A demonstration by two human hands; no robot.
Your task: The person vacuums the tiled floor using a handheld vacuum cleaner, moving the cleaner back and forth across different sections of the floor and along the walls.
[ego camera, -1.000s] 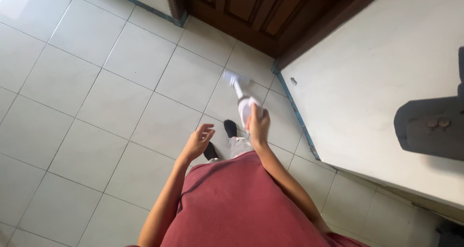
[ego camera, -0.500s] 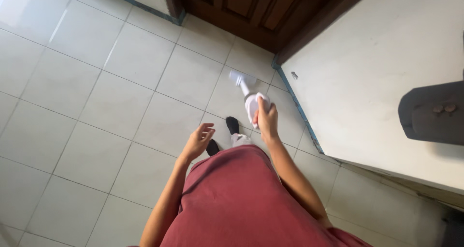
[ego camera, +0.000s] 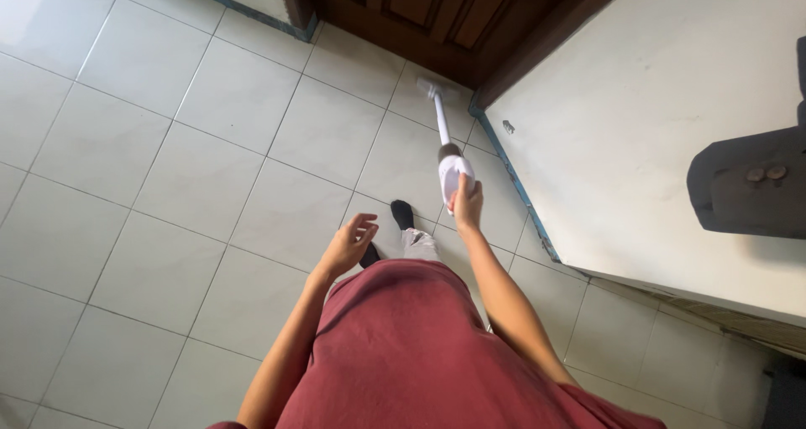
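My right hand (ego camera: 466, 204) grips the handle of a white stick vacuum cleaner (ego camera: 452, 167). Its thin tube runs forward to a floor head (ego camera: 431, 87) that rests on the pale tiled floor (ego camera: 210, 169) close to the foot of a brown wooden door (ego camera: 437, 18). My left hand (ego camera: 348, 244) hangs free in front of my red shirt with fingers loosely apart, holding nothing. Below it a foot in a black sock (ego camera: 402, 213) stands on the tiles.
A white wall (ego camera: 655, 118) with a blue skirting strip (ego camera: 516, 196) runs along the right. A dark grey object (ego camera: 747, 185) juts in at the right edge. Another blue strip edges the wall left of the door.
My right hand has pushed the vacuum cleaner forward, so its floor head has slid from the open tiles up to the door. My left hand has barely moved.
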